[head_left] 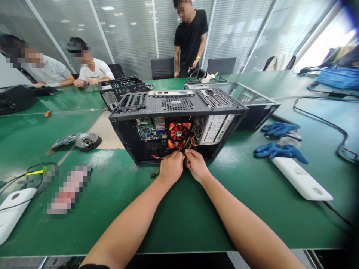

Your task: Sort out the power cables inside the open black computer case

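A black computer case [171, 111] stands on the green table, its open side facing me. Inside show a red cooling fan [179, 132], a circuit board [146, 129] and a power supply [215, 129] with a white label. My left hand [172, 166] is closed around the power cables [193, 142] at the lower edge of the opening. Right beside it, my right hand [196, 164] pinches the same multicoloured cables. A loose black plug [154, 174] hangs out to the left of my left hand. The fingertips are partly hidden.
Blue gloves [280, 149] and a white power bank-like block [303, 179] lie to the right. A tan mat [108, 130] and a grey cap-like item [87, 141] are left. A side panel [255, 99] sits behind. Several people are across the table.
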Demonstrator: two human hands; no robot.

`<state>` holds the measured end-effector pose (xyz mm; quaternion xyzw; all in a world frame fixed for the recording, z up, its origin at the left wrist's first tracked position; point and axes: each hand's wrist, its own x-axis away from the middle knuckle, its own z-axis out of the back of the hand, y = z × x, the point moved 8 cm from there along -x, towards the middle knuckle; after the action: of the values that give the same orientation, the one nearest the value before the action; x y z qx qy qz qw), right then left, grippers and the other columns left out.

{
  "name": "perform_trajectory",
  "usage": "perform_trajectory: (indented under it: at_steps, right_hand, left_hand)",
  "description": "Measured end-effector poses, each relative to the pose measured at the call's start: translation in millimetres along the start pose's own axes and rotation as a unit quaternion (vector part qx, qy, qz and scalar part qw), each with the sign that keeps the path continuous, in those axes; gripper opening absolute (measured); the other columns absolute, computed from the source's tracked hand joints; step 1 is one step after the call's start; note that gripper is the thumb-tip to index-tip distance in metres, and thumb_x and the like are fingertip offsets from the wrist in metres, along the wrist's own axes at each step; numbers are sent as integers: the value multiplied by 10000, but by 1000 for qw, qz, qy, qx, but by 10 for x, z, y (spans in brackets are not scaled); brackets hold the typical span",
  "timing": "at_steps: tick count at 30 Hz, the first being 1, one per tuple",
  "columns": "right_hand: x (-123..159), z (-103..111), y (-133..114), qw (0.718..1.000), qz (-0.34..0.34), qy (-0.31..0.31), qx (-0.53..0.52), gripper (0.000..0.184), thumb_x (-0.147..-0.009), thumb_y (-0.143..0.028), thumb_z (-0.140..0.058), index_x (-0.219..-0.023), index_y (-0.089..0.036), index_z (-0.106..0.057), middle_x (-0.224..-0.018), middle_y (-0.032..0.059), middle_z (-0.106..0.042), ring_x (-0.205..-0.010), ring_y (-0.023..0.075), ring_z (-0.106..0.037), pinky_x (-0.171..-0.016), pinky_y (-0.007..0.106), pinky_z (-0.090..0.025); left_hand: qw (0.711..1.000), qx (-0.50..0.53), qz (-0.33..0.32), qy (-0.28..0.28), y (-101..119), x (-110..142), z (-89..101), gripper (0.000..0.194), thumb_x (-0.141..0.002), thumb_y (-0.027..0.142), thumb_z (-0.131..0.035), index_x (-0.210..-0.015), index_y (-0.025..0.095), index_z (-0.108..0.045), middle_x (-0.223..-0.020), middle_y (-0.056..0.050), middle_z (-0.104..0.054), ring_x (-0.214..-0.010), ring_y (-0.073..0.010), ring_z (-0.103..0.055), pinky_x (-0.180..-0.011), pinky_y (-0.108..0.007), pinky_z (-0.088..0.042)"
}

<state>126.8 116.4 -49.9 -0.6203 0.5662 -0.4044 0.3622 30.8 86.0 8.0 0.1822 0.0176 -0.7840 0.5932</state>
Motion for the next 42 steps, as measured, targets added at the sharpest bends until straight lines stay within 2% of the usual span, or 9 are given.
perform_trajectory:
  at_steps: [11, 17, 29, 42]
  right_hand:
    - [-20, 15, 16, 1000, 10, -2, 10, 440, -715, -486, -728, -570, -199, -427, -440, -85, -366, -353, 44, -309, -352, 204, -216]
    - [-18, 13, 17, 1000, 6, 1, -4, 444, -699, -477, -746, -564, -199, -427, -436, -89, -353, -353, 42, -302, -351, 202, -215]
    - [-7, -3, 6, 1000, 4, -10, -6, 437, -707, -496, -734, -581, -195, -444, -454, -84, -382, -356, 44, -328, -363, 208, -230]
    - [-6, -4, 8, 1000, 4, -5, -8, 456, -689, -494, -755, -568, -197, -431, -454, -87, -361, -365, 43, -313, -359, 207, -222]
  left_hand:
    - [1000, -11, -20, 13, 8, 26, 3, 247, -986, 309, -364, -936, 204, -582, -920, -54, -633, -794, -183, -623, -657, -273, -472]
    - [1000, -11, -8, 28, -4, 33, 18, 197, -969, 318, -419, -1002, 208, -580, -950, -50, -632, -800, -179, -624, -641, -262, -469]
    - [1000, -16, 1, 11, 2, 8, 20, 223, -977, 306, -403, -945, 205, -599, -911, -46, -661, -811, -182, -635, -634, -254, -453]
    - [1000, -4, -9, 27, -2, 17, 30, 253, -982, 312, -382, -913, 212, -603, -891, -37, -659, -784, -171, -631, -642, -255, -451]
